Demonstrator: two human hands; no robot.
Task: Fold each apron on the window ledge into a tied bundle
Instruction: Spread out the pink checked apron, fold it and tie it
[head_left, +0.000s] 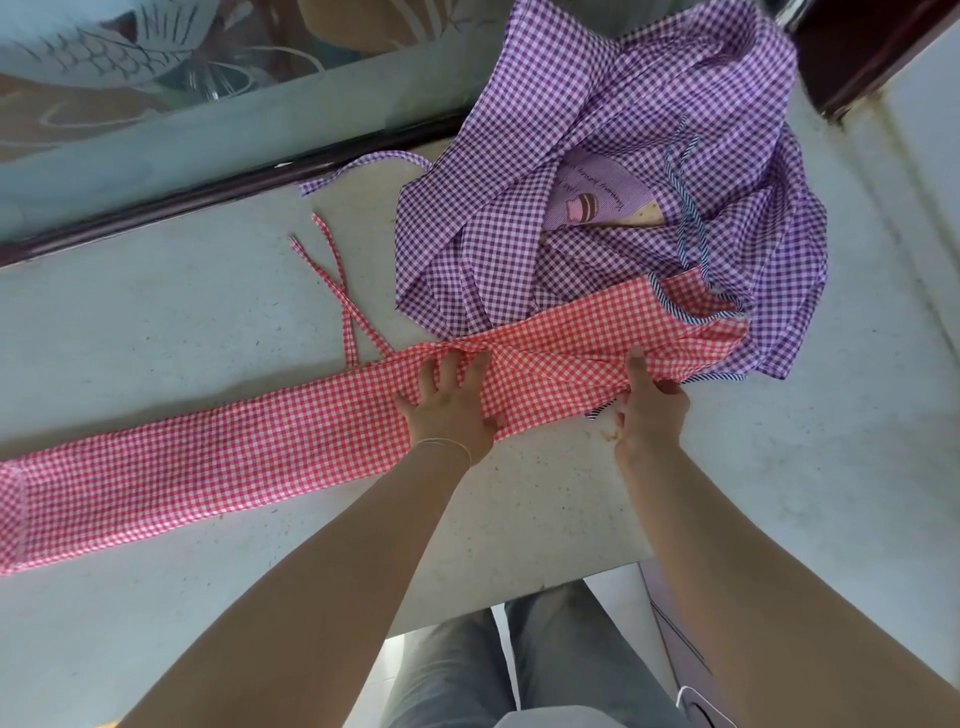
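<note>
Clearly mid-fold: red gingham apron (260, 447) laid as a long strip across the window ledge (156, 312). Left hand (452, 405) flat, fingers spread, pressing its middle; right hand (649, 400) pinching the bib end. Risks: strip springing open, snagging the purple gingham aprons (623, 182) heaped beside, ties (343, 291) trapped underneath.

Red-white gingham apron (218, 457), purple-white gingham aprons (597, 156) (blue-striped trim, seemingly), speckled grey ledge (182, 312)

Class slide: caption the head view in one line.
Both hands, left hand flat and right hand gripping, fold red gingham apron beside purple apron pile.
</note>
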